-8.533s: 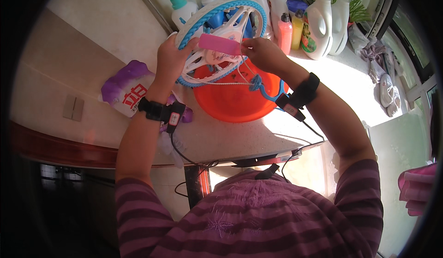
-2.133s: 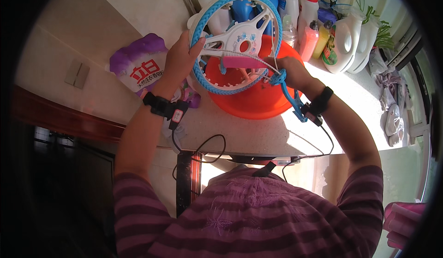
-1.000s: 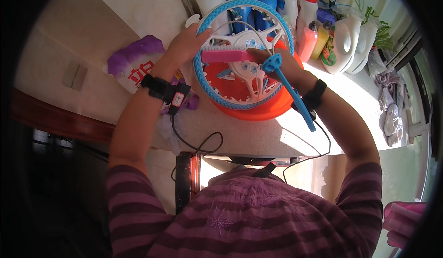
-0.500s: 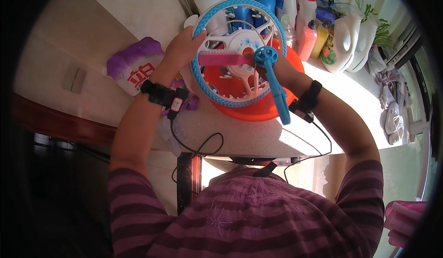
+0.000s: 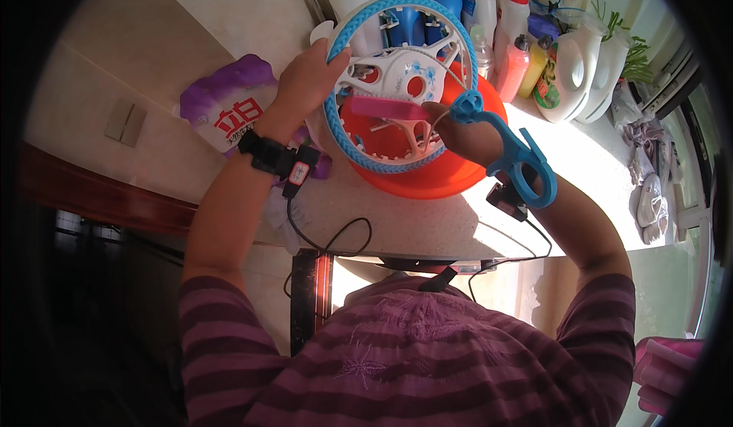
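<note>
A round clip hanger [image 5: 336,122] with a braided blue rim and a white spoked centre is tilted above an orange-red basin [image 5: 412,186]. My left hand [image 5: 307,82] is closed around the rim at its upper left. My right hand [image 5: 467,138] grips a pink brush [image 5: 388,108], whose pale bristles face the hanger's white centre. A blue plastic hook [image 5: 515,152], joined to the hanger, dangles across my right wrist. Small white clips line the inside of the rim. My right fingertips are partly hidden behind the brush.
Several detergent bottles [image 5: 479,7] stand along the back of the pale counter [image 5: 427,225]. Left of the basin lies a purple and white detergent bag [image 5: 229,99]. White shoes [image 5: 650,198] sit at the far right. Black cables [image 5: 368,236] trail from both wrist straps.
The blue hook has swung right, onto my right wrist. My right hand and the brush have moved slightly right and down along the hanger. My left hand keeps its grip and has shifted slightly.
</note>
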`<state>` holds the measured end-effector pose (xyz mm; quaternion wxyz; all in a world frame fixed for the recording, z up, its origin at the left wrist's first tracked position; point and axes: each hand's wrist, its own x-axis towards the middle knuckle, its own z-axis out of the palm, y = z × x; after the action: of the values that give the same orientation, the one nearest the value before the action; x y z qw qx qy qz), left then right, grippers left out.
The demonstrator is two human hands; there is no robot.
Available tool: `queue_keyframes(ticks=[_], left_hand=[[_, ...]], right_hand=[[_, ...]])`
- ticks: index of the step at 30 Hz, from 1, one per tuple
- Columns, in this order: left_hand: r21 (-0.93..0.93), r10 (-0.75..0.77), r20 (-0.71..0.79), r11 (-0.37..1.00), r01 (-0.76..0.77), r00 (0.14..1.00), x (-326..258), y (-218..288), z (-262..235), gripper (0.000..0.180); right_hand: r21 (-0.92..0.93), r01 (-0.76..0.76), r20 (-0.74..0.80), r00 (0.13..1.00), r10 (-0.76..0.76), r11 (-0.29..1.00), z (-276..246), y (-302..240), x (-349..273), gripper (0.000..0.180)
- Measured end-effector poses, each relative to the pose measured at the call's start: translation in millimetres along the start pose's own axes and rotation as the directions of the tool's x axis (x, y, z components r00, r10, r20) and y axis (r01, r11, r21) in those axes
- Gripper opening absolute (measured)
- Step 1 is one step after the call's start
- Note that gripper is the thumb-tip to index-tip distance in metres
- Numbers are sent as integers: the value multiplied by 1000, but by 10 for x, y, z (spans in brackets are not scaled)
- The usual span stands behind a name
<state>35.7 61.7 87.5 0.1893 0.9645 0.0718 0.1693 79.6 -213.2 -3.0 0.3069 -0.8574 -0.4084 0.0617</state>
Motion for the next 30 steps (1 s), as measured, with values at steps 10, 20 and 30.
queue_keyframes(ticks=[10, 20, 30], left_hand=[[24, -8, -28, 1000, 9, 1000, -58, 24, 11, 47], [24, -24, -55, 999, 25, 998, -112, 68, 23, 46], [36, 14, -33, 999, -13, 999, -130, 64, -18, 46]], right_hand=[[-167, 169, -44, 983, -179, 971, 239, 211, -107, 24], [-83, 266, -104, 956, -274, 960, 354, 214, -49, 19], [-253, 282, -9, 956, -294, 925, 535, 355, -36, 19]])
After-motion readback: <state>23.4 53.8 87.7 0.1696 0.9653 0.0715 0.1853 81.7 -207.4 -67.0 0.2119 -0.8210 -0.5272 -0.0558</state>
